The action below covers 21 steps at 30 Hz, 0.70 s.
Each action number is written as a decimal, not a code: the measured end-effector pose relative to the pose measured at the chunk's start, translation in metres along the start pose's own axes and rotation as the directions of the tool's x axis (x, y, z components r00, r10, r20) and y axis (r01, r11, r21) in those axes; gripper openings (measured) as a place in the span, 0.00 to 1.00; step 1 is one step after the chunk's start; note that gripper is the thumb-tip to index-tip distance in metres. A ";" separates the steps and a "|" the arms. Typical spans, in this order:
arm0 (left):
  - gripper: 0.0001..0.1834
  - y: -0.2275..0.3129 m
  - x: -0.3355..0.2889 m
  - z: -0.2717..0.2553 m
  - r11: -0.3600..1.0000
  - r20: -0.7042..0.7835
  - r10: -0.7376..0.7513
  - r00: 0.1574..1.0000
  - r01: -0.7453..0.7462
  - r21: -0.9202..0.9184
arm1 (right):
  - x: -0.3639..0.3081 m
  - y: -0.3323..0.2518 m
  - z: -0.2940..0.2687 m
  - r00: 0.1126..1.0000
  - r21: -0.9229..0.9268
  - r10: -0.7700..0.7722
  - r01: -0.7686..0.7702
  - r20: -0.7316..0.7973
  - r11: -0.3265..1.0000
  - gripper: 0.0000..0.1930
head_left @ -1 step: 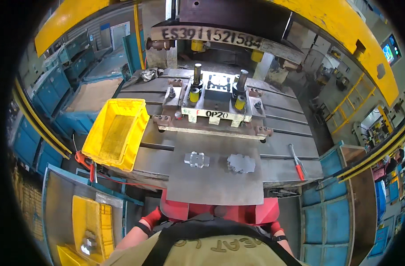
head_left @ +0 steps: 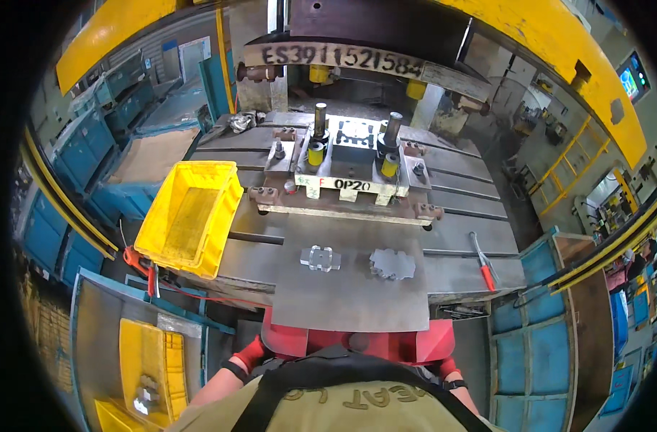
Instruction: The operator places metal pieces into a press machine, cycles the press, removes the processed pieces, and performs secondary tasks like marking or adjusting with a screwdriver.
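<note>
Red-gloved left hand (head_left: pixel 250 353) and right hand (head_left: pixel 447 368) flank a red housing (head_left: pixel 285 341); whether fingers part or grip, I cannot tell.

Left of the torso (head_left: pixel 357 403), the bare left forearm (head_left: pixel 212 389) slants forward to a red-gloved left hand (head_left: pixel 251 352); right of it, the right forearm (head_left: pixel 463 400) and red-gloved right hand (head_left: pixel 448 368) mirror this. Dark bands (head_left: pixel 234 371) circle both wrists (head_left: pixel 455 386).

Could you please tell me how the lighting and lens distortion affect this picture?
Head view: the yellow frame bows along the dark, rounded rim; the die is brightly lit on top, while the ram looks dark; the left part shows glints, the right part looks duller.
</note>
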State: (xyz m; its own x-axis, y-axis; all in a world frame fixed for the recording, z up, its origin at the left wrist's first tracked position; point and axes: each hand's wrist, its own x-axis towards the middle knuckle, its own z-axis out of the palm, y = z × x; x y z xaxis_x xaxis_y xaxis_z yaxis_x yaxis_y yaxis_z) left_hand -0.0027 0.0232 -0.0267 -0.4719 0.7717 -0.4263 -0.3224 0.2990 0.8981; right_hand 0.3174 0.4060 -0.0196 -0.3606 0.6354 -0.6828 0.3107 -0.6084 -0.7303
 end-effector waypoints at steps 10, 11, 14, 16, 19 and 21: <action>0.23 -0.056 0.027 -0.007 0.820 -0.244 0.239 0.940 -0.060 0.569 | 0.003 -0.002 0.006 0.997 -0.024 -0.067 0.067 0.032 0.997 0.14; 0.22 -0.094 0.039 -0.026 0.753 -0.266 0.254 0.930 -0.017 0.658 | 0.004 -0.004 0.008 0.997 -0.028 -0.063 0.064 0.050 0.998 0.14; 0.19 -0.097 0.052 -0.021 0.775 -0.256 0.255 0.933 -0.039 0.631 | 0.006 -0.004 0.000 0.997 -0.037 -0.069 0.071 0.045 0.997 0.14; 0.18 -0.094 0.054 -0.021 0.856 -0.255 0.240 0.937 -0.080 0.511 | 0.008 -0.005 -0.001 0.996 -0.046 -0.071 0.074 0.055 0.996 0.14; 0.18 -0.084 0.046 -0.018 0.657 -0.153 0.337 0.929 -0.116 0.745 | 0.015 -0.011 0.002 0.994 -0.079 -0.071 0.077 0.080 0.994 0.14; 0.19 -0.070 0.047 -0.003 0.791 -0.202 0.447 0.871 -0.280 0.544 | 0.021 -0.014 0.001 0.993 -0.106 -0.070 0.079 0.093 0.991 0.14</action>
State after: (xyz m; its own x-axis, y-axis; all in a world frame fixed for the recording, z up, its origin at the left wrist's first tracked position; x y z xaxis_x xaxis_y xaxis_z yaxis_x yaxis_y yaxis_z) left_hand -0.0042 0.0370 -0.1103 -0.7210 0.6929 0.0085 0.3238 0.3260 0.8882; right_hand 0.3042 0.4273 -0.0235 -0.4614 0.6294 -0.6253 0.3728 -0.5020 -0.7804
